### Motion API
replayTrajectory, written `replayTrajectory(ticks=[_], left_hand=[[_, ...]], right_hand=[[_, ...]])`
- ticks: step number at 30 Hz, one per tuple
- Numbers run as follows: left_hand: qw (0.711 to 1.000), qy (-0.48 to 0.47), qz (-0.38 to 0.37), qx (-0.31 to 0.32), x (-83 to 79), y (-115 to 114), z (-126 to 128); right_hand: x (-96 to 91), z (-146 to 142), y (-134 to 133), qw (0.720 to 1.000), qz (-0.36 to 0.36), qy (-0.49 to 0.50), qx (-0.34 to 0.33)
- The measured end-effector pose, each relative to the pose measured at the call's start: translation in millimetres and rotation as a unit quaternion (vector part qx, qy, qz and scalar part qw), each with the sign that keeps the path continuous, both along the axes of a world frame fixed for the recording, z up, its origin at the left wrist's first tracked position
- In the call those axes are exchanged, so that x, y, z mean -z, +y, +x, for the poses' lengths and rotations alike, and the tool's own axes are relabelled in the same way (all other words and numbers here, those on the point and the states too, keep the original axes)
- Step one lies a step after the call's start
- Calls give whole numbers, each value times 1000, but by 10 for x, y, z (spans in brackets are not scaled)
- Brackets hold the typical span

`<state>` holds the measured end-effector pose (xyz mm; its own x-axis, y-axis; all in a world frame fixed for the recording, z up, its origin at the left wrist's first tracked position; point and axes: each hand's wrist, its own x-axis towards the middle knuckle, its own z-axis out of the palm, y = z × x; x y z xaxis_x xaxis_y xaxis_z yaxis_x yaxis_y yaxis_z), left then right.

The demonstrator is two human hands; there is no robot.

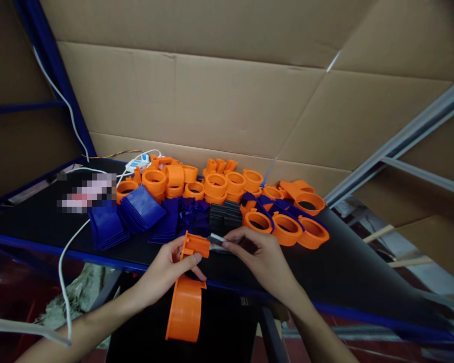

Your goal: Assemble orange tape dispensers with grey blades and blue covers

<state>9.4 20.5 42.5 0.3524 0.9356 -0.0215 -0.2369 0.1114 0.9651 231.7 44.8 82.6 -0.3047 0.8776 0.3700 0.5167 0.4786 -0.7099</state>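
Note:
My left hand (179, 263) is closed around the middle of an orange plastic tape dispenser frame (186, 310). Its wide ring hangs down, and its slotted end points up and to the right. Between thumb and fingers, my right hand (252, 248) pinches a small toothed blade (217, 237), pale along its serrated edge. The blade is close to the slotted end; whether they touch I cannot tell. Just behind the hands on the black table lie a stack of black strips (225, 217) and a heap of small dark-blue parts (192, 216).
Orange dispenser frames (215, 185) crowd the back of the black table (348, 269). More orange frames with blue parts (287, 229) lie right. Blue flat sheets (142, 205) are stacked left, near a white cable (62, 272) and power strip (138, 163). Cardboard (212, 96) walls the back.

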Motion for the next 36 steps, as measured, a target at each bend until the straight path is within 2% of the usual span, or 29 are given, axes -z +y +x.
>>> replayTrajectory(ticks=[6,13,20,26,31,36], left_hand=[[1000,18,16,11,-6,11,2],[999,18,14,23,18,20,5],[1000,11,5,16,27,27,-7],[997,-20,-76,-13,3,52,6],[993,-61,-98,-37,17,58,18],[990,-75,-112,-48,6,71,17]], right_hand=[[-49,-58,-47,987,124,-103,5],[-6,-107,-46,965,180,-184,-46],[11,-129,5,959,166,-220,-71],[-33,-106,-37,958,137,-230,-104],[-30,-16,-35,966,139,-208,-71],[39,215,9,972,136,-188,-31]])
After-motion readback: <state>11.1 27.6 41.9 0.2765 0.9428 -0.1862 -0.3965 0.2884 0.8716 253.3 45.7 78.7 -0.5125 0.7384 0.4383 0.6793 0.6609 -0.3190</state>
